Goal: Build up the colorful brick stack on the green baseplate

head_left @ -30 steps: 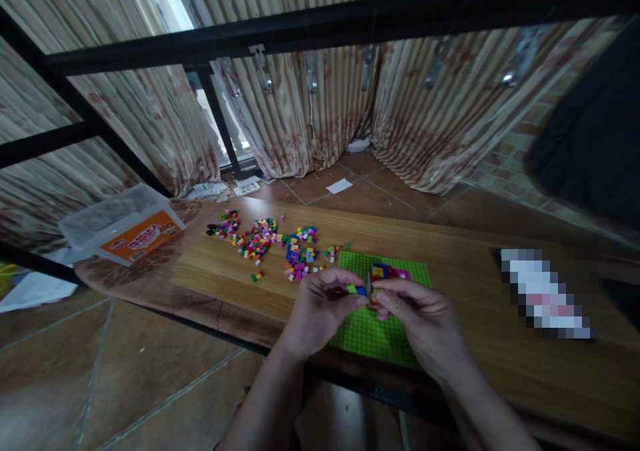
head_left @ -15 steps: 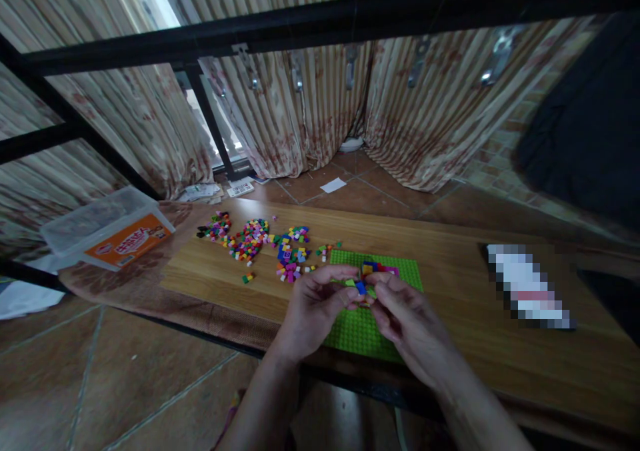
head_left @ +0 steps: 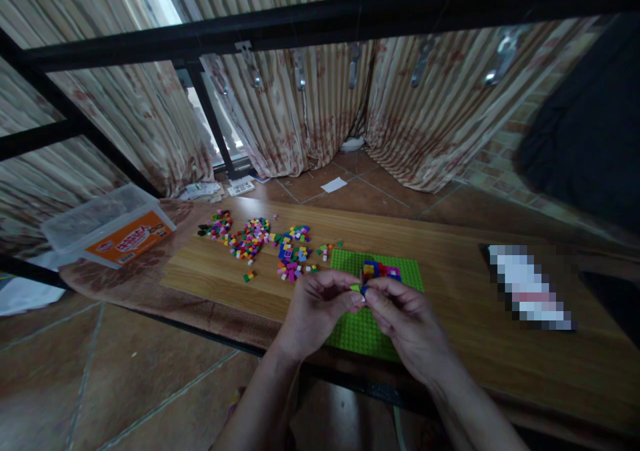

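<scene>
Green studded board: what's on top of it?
A cluster of bricks sits toward the far side of the board, showing blue, red and pink. The hands cover part of both, so anything directly behind them cannot be seen.

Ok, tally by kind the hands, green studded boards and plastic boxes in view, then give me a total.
Hands: 2, one left hand and one right hand
Green studded board: 1
Plastic box: 1
Total: 4
Left out: the loose bricks, too small and piled to count.
</scene>
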Tool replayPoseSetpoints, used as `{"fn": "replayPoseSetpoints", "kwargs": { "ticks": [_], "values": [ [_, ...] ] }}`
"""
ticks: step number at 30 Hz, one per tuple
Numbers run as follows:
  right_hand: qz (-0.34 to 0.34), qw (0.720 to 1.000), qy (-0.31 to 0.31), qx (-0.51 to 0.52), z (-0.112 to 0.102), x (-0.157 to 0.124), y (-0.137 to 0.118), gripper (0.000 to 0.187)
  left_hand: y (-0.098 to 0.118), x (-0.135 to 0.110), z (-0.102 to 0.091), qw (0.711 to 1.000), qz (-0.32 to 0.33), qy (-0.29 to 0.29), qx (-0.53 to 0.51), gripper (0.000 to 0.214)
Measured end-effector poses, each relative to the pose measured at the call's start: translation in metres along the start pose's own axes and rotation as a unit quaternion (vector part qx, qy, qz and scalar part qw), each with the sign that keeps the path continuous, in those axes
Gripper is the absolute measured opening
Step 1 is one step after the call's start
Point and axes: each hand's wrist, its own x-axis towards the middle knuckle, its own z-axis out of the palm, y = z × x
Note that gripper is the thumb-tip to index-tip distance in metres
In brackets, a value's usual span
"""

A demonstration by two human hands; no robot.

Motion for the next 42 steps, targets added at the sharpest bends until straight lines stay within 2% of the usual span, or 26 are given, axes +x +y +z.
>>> {"fn": "replayPoseSetpoints", "kwargs": {
  "ticks": [5, 7, 9, 10, 11, 13, 14, 16, 18, 21, 24, 26, 29, 31, 32, 34, 36, 39, 42],
  "values": [
    [0.036, 0.995, -0.003, 0.094, 0.004, -0.002, -0.007, 0.027, 0.001, 0.0, -0.005, 0.999, -0.004, -0.008, 0.031, 0.024],
    [0.044, 0.99, 0.004, 0.136, 0.002, -0.003, -0.011, 0.025, 0.003, 0.002, -0.017, 0.997, -0.014, -0.004, 0.072, 0.023],
    [0.049, 0.984, 0.006, 0.172, -0.001, -0.005, -0.014, 0.023, 0.005, 0.004, -0.034, 0.986, -0.029, 0.043, 0.16, 0.018],
    [0.049, 0.982, 0.003, 0.184, -0.002, -0.005, -0.015, 0.022, 0.006, 0.005, -0.043, 0.969, -0.032, 0.069, 0.235, 0.013],
    [0.05, 0.98, -0.001, 0.195, -0.002, -0.006, -0.015, 0.021, 0.006, 0.007, -0.052, 0.938, -0.029, 0.11, 0.328, 0.009],
    [0.058, 0.976, -0.014, 0.211, 0.0, -0.008, -0.014, 0.021, 0.005, 0.009, -0.066, 0.841, -0.047, 0.145, 0.518, 0.011],
    [0.066, 0.974, -0.022, 0.217, 0.003, -0.009, -0.012, 0.022, 0.005, 0.01, -0.071, 0.801, -0.056, 0.143, 0.578, 0.015],
    [0.085, 0.968, -0.038, 0.233, 0.012, -0.011, -0.005, 0.024, 0.003, 0.012, -0.075, 0.747, -0.088, 0.147, 0.643, 0.02],
    [0.114, 0.961, -0.061, 0.244, 0.023, -0.013, 0.005, 0.026, 0.002, 0.015, -0.075, 0.713, -0.108, 0.148, 0.677, 0.026],
    [0.146, 0.951, -0.083, 0.259, 0.04, -0.015, 0.021, 0.03, 0.001, 0.018, -0.074, 0.692, -0.087, 0.146, 0.701, 0.031],
    [0.192, 0.944, -0.073, 0.258, 0.051, -0.013, 0.034, 0.038, 0.0, 0.021, -0.076, 0.697, -0.061, 0.159, 0.696, 0.032],
    [0.217, 0.939, -0.048, 0.263, 0.054, -0.011, 0.04, 0.043, 0.0, 0.022, -0.076, 0.717, -0.046, 0.173, 0.674, 0.031],
    [0.239, 0.93, -0.011, 0.28, 0.056, -0.008, 0.043, 0.048, 0.004, 0.02, -0.074, 0.764, -0.031, 0.198, 0.614, 0.033],
    [0.247, 0.923, 0.005, 0.294, 0.056, -0.007, 0.044, 0.051, 0.008, 0.016, -0.071, 0.811, -0.039, 0.196, 0.55, 0.035],
    [0.248, 0.92, 0.012, 0.303, 0.056, -0.006, 0.044, 0.052, 0.011, 0.013, -0.069, 0.844, -0.047, 0.177, 0.505, 0.037],
    [0.245, 0.915, 0.022, 0.319, 0.057, -0.004, 0.044, 0.051, 0.014, 0.007, -0.065, 0.909, -0.062, 0.103, 0.399, 0.037],
    [0.239, 0.912, 0.025, 0.333, 0.059, -0.002, 0.045, 0.047, 0.014, 0.002, -0.062, 0.949, -0.085, 0.022, 0.304, 0.035],
    [0.233, 0.906, 0.022, 0.352, 0.063, 0.001, 0.049, 0.042, 0.01, -0.001, -0.063, 0.965, -0.117, -0.031, 0.233, 0.03],
    [0.23, 0.905, 0.019, 0.358, 0.067, 0.006, 0.053, 0.04, 0.006, 0.0, -0.067, 0.96, -0.124, -0.022, 0.251, 0.027]
  ]
}}
